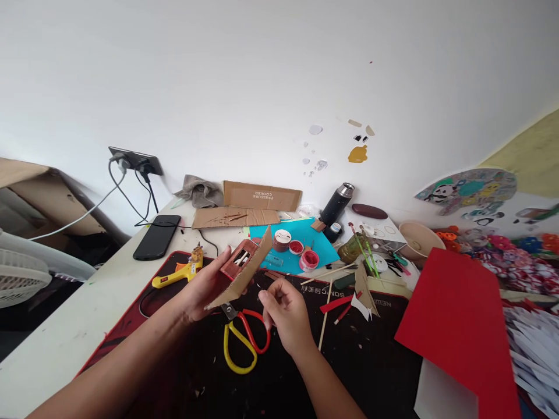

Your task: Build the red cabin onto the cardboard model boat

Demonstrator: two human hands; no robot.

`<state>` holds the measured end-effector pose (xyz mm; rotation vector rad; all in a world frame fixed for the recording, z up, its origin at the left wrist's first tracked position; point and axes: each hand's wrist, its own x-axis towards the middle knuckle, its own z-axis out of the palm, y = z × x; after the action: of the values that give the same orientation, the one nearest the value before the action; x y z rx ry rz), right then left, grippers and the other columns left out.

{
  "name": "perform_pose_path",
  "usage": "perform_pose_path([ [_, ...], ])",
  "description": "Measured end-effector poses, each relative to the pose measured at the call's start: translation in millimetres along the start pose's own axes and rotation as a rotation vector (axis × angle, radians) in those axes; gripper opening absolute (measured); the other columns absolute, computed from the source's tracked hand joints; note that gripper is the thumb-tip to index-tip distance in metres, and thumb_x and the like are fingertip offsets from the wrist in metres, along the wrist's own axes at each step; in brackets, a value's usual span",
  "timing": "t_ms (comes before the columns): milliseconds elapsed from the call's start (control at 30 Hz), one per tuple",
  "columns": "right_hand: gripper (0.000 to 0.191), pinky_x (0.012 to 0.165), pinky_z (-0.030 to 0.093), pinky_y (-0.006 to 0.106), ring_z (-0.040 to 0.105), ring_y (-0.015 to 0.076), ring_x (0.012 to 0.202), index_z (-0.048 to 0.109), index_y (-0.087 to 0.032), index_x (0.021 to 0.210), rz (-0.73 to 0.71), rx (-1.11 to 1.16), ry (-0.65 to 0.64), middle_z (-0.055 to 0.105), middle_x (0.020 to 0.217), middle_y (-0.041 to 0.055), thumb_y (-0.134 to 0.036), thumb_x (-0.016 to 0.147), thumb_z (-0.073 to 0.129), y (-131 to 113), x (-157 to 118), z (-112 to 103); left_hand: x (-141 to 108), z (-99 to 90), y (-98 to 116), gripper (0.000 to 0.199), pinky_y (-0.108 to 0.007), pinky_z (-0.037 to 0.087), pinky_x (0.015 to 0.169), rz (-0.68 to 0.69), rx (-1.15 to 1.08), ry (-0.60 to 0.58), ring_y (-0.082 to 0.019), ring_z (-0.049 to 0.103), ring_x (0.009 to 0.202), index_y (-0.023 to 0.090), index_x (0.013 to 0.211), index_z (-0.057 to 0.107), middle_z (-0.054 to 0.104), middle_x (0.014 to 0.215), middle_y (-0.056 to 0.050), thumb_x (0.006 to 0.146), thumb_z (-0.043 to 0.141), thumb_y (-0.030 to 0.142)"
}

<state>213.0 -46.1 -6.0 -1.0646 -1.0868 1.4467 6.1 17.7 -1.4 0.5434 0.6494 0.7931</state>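
My left hand (201, 291) holds up a small cardboard piece (244, 278) with a reddish-brown painted box (234, 260) against it. The board tilts, and small white and dark bits show inside the box. Just to the right, my right hand (286, 311) is closed, thumb and fingertips pressed together close to the board's lower edge. Whatever it pinches is too small to make out. Scissors (241, 317) with one yellow and one red handle lie on the black mat (349, 372) below both hands, their blades partly hidden by the cardboard.
A yellow glue gun (177, 276) and a phone (157, 237) lie left. Open red paint jars (310, 260) stand on a blue sheet (327, 251). Behind are a dark flask (336, 203) and cardboard strips (262, 196). Paper scraps (360, 307) and a red sheet (454, 314) lie right.
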Motion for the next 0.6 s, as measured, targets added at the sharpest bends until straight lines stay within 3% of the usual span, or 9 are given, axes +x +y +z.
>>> perform_pose_path([
  [200, 0.056, 0.042, 0.03, 0.02, 0.052, 0.0051, 0.041, 0.059, -0.022, 0.094, -0.009, 0.089, 0.039, 0.06, 0.078, -0.0074, -0.069, 0.083, 0.087, -0.3, 15.2, 0.4, -1.6, 16.0, 3.3, 0.073, -0.028, 0.057, 0.065, 0.045, -0.032, -0.039, -0.023, 0.077, 0.072, 0.023, 0.149, 0.066, 0.085, 0.095, -0.01, 0.092, 0.08, 0.066],
  [400, 0.055, 0.042, 0.028, 0.019, 0.052, 0.0058, 0.042, 0.058, -0.021, 0.093, 0.014, 0.099, -0.004, 0.058, 0.071, -0.0077, -0.072, 0.091, 0.077, 1.5, 24.5, 3.1, -3.7, 21.6, 0.5, 0.076, -0.029, 0.054, 0.064, 0.098, 0.098, 0.041, -0.024, 0.075, 0.072, 0.02, 0.151, 0.066, 0.086, 0.094, -0.011, 0.092, 0.079, 0.067],
  [600, 0.055, 0.04, 0.031, 0.02, 0.051, 0.007, 0.039, 0.057, -0.021, 0.084, 0.027, 0.088, -0.076, 0.054, 0.062, -0.0087, -0.071, 0.089, 0.08, 8.8, 28.0, 7.8, -8.6, 17.2, -1.9, 0.065, -0.036, 0.059, 0.077, 0.115, 0.23, 0.161, -0.032, 0.079, 0.093, 0.02, 0.132, 0.078, 0.087, 0.106, -0.012, 0.089, 0.081, 0.068],
])
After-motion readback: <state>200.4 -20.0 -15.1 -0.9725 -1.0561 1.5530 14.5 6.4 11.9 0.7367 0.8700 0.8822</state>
